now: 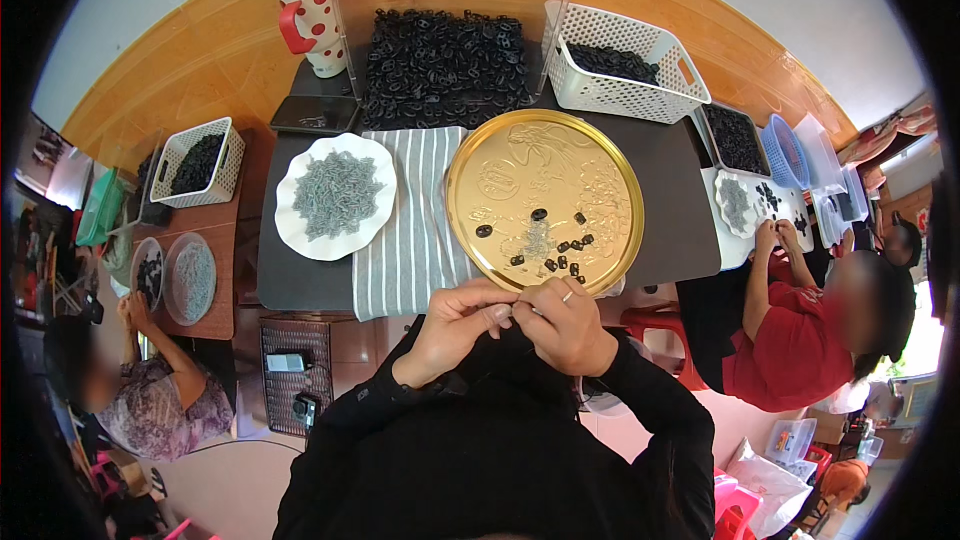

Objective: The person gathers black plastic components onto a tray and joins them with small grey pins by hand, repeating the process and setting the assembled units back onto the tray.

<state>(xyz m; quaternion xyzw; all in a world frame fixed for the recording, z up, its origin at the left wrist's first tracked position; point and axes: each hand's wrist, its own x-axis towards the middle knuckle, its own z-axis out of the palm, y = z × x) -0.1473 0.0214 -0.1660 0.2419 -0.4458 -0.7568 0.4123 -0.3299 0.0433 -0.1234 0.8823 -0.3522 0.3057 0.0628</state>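
Your 2 hands meet just off the near edge of the round gold metal tray (pixel 600 155), right at its near rim. Left hand (pixel 455 325) and right hand (pixel 570 325) are pinched fingertip to fingertip, both closed tight on sth tiny between them. It's too small to make out; prob 1 of the small black plastic pieces, w/ maybe a bit of grey cord, but can't tell for sure. A ring shows on a finger of the right hand.

Key relation: the loose stock lies straight ahead of the pinch, away from you. About 10 small black clips (pixel 562 258) sit scattered on the near half of the tray, w/ a little tuft of grey cord bits (pixel 538 240) among them. They're just past your knuckles, slightly to the right side, so the right hand is nearer by a hair. No clear long axis on pieces that small.

Farther out:
- white scalloped plate of grey cords (pixel 336 196) at the left edge of the dark tabletop (pixel 670 210), nearer the left hand, beside the grey-striped cloth (pixel 410 240).
- clear bin heaped w/ black rings (pixel 445 65) at the far edge, well apart.
- white slotted basket (pixel 625 65) at the far right corner.

Other ppl work at tables either side; their hands stay well apart from yours.
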